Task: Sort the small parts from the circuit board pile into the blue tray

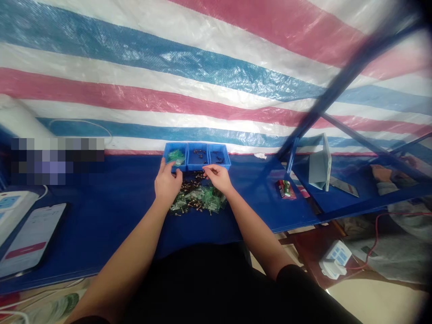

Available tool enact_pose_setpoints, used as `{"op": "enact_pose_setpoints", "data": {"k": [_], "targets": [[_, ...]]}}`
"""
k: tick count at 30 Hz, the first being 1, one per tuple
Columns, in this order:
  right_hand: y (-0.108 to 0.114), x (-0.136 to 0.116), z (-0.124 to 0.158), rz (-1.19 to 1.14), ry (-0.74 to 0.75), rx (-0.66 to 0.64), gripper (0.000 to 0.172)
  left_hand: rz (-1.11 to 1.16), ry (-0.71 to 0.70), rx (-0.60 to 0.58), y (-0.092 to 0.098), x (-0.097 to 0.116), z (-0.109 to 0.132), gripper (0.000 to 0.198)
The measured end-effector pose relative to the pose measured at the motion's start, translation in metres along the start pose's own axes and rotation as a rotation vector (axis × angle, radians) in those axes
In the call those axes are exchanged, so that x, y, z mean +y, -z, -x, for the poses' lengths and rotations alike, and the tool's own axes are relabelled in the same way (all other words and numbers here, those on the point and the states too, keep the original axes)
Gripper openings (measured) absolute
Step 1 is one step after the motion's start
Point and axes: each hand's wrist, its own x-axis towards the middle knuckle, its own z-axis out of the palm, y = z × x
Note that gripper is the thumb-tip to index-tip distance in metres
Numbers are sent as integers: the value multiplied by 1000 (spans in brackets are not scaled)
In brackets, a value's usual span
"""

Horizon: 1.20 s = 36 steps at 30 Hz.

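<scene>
In the head view, my left hand (167, 182) is at the front of the left blue bin (166, 150), fingers apart, holding nothing that I can see. Green, clear-looking small pieces (176, 156) lie in that bin. Pinched fingers of my right hand (218, 178) are at the front edge between the middle blue bin (197, 167) and the right blue bin (228, 162); whatever they hold is too small to name. Several small screw-like parts lie in both of these bins. Below my hands spreads a mixed pile of green pieces (209, 198) and dark and brass-coloured screw-like parts (195, 182).
A phone (33, 238) lies on the blue table (111, 198) at left, beside a white power strip (13, 207). To the right are a small red packet (286, 189), a tablet in a stand case (320, 164) and a slanted blue frame bar (324, 101). Another person's hand (381, 172) is farther right.
</scene>
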Motion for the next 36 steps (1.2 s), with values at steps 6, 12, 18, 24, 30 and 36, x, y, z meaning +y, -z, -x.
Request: {"op": "enact_pose_setpoints", "data": {"k": [6,12,18,24,30,36], "targets": [[0,4,-1,99,11,-4,29,-73,2,-45,8,10,1,32],[6,7,1,463,82,-60,22,-16,-4,-155,3,4,-1,31],[11,3,2,815,14,-149,20,61,15,-226,1,-1,-6,40],[8,1,3,907,18,-178,24,91,-15,-211,7,-6,-14,37],[7,1,3,921,26,-207,24,103,-125,-62,9,-2,-11,23],[8,6,2,860,47,-211,24,-68,-219,-481,5,-7,-9,21]]}}
